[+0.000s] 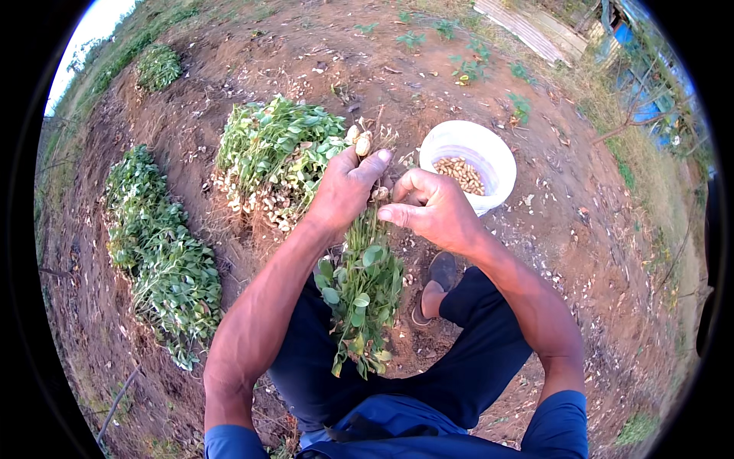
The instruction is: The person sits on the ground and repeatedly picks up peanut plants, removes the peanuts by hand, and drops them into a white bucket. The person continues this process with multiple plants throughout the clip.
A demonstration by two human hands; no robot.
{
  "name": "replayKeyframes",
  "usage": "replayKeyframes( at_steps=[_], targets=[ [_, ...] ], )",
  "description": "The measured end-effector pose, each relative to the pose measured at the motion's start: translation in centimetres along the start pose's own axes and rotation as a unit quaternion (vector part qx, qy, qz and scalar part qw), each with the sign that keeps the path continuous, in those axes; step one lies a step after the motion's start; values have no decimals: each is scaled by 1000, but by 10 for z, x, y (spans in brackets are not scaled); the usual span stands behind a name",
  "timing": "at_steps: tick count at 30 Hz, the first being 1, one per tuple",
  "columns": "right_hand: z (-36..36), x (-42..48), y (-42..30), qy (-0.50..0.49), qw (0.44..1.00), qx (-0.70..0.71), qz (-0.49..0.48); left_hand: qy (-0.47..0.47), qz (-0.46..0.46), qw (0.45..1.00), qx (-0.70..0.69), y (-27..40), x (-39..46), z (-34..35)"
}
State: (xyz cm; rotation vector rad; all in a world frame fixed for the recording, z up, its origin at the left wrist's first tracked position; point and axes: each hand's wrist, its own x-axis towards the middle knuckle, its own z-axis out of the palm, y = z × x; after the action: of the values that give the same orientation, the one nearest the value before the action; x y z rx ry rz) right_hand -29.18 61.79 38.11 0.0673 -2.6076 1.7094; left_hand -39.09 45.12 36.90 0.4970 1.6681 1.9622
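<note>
My left hand [347, 186] grips an uprooted peanut plant [364, 275] near its roots, and the leafy tops hang down between my knees. Several peanut pods [361, 140] stick out above the left thumb. Close on the right, my right hand [433, 206] has its thumb and curled fingers beside a pod [380, 194] at the stems; whether they pinch anything I cannot tell. Behind the right hand stands a white plastic bucket [499, 155] partly filled with picked peanuts [459, 174]. A heap of peanut plants [275, 143], pods towards me, lies left of the left hand.
A long row of peanut plants [166, 258] lies on the soil at the left, with a smaller pile [157, 67] farther off. Small green plants [470, 69] grow beyond the bucket. A corrugated sheet [522, 28] lies at the upper right. My shoe [441, 269] rests below the right hand.
</note>
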Motion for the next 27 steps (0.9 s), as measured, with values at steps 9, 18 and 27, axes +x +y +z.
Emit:
replayKeyframes(
  at_steps=[9,18,27],
  targets=[
    [12,6,-7,45,987,-141,-62,-21,2,999,27,-8,1,0],
    [-6,-2,-12,-110,942,299,103,-9,120,969,214,-3,-1,3],
    [4,-23,-24,-246,903,349,54,107,186,856,470,4,10,-14]
  ],
)
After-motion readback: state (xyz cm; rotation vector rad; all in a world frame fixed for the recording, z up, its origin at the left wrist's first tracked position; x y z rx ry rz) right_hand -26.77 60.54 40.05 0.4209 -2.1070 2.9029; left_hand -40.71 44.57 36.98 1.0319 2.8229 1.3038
